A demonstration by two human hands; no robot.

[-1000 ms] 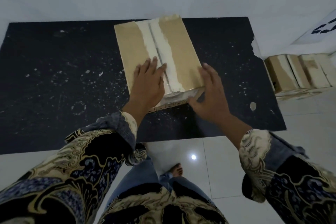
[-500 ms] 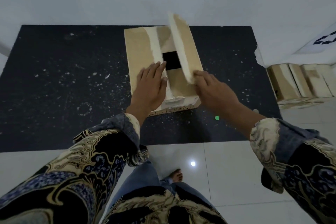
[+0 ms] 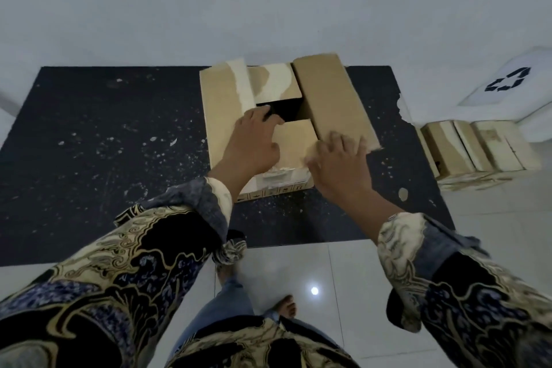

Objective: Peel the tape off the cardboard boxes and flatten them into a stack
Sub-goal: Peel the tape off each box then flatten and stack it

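One black mat under everything | cardboard box on mat's far middle, right flap swung open | flattened boxes just off mat's right edge | left hand fingers hooked into box opening, gripping left flap | right hand fingers spread flat, pressing right flap's near end

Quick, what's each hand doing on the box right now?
Left hand: grips the edge of the left flap at the opening.
Right hand: fingers lie flat, open, on the right flap.
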